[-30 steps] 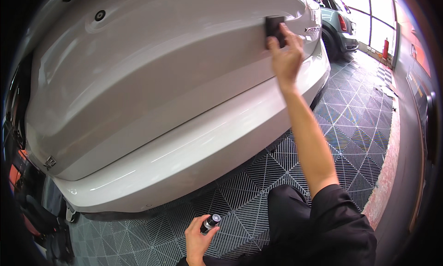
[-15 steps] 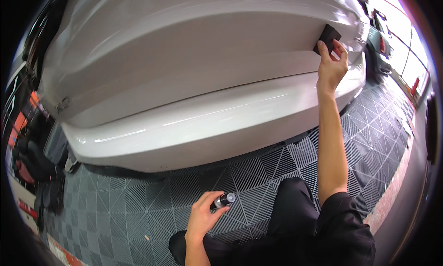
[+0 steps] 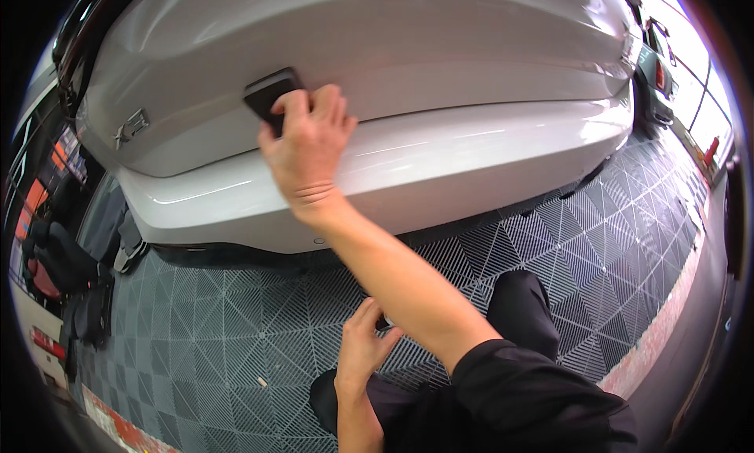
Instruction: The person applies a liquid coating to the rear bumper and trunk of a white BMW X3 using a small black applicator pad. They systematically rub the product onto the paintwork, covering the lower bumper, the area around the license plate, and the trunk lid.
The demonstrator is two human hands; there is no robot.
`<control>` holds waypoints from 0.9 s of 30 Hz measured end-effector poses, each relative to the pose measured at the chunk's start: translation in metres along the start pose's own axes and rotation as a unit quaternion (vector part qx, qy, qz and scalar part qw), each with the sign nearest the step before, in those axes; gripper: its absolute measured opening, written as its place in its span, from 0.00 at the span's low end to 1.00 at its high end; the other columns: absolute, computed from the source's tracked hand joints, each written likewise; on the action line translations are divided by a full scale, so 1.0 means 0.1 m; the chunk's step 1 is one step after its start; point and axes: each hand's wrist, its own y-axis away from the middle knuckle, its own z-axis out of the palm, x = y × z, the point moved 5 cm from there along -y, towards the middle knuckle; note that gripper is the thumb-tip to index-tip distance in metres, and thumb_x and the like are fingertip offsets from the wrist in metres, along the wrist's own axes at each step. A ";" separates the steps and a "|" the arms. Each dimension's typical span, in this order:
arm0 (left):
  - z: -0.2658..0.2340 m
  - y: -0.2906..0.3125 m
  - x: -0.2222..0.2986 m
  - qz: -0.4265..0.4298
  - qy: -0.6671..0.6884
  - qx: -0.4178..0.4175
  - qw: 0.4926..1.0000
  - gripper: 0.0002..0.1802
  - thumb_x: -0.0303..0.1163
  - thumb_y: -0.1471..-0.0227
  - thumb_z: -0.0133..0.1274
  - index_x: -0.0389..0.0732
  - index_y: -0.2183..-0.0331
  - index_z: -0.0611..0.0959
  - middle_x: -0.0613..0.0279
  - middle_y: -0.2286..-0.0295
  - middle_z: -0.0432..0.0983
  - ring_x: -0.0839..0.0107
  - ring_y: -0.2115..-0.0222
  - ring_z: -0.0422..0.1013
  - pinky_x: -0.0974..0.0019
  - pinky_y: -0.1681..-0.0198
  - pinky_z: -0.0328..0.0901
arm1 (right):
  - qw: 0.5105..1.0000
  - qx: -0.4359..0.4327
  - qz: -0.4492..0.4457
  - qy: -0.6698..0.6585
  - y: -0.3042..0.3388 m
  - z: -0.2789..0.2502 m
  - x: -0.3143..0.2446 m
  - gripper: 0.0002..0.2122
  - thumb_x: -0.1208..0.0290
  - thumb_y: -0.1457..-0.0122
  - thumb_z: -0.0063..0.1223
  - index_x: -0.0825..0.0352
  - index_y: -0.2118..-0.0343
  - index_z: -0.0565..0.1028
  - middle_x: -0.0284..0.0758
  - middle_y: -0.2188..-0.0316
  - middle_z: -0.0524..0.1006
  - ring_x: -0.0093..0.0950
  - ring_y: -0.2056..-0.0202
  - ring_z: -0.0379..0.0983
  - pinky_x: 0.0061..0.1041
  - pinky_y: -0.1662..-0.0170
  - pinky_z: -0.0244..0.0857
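My right hand (image 3: 309, 148) grips a black rectangular foam applicator block (image 3: 265, 96) and holds it against the tailgate (image 3: 440, 56) of a white car, left of the middle. Its fingers wrap over the block's near side. Below, close to my knees, my left hand (image 3: 361, 349) is curled around a small dark bottle (image 3: 383, 322). My right forearm crosses in front and hides most of that bottle. A chrome emblem (image 3: 131, 128) sits on the tailgate to the left of the block. Under the tailgate runs the glossy bumper (image 3: 487, 143).
Grey ribbed floor tiles (image 3: 228, 319) lie beneath, with a small pale scrap (image 3: 262, 381) on them. Black seats (image 3: 67, 268) stand at the left. Another car (image 3: 656, 80) is parked at the far right, near a red extinguisher-like object (image 3: 711, 150).
My right hand has swept the block from the tailgate's right end to its left part. The view has shifted slightly, and my right forearm now covers most of the bottle in my left hand.
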 end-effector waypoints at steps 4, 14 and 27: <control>-0.02 0.03 0.01 -0.010 -0.018 0.026 0.999 0.24 0.17 0.64 0.65 0.35 0.59 0.81 0.54 0.67 0.78 0.60 0.68 0.77 0.62 0.65 0.72 | 0.999 -0.019 0.031 0.028 0.07 0.05 -0.02 0.16 0.73 0.60 0.67 0.57 0.68 0.72 0.34 0.63 0.64 0.35 0.58 0.64 0.36 0.56 0.54; 0.13 0.01 0.06 0.002 -0.046 -0.008 0.999 0.27 0.25 0.65 0.72 0.41 0.57 0.83 0.63 0.66 0.79 0.69 0.65 0.77 0.66 0.68 0.72 | 0.982 -0.002 0.063 0.179 -0.56 -1.11 1.20 0.14 0.71 0.56 0.65 0.60 0.64 0.75 0.36 0.60 0.68 0.36 0.53 0.67 0.40 0.49 0.55; 0.54 -0.15 -0.01 -0.062 -0.065 -0.041 0.995 0.26 0.22 0.65 0.70 0.37 0.59 0.82 0.64 0.67 0.79 0.73 0.66 0.77 0.71 0.67 0.72 | 0.957 0.071 0.169 0.223 -1.86 -2.75 3.13 0.17 0.72 0.53 0.64 0.65 0.58 0.77 0.45 0.59 0.80 0.42 0.54 0.77 0.39 0.47 0.65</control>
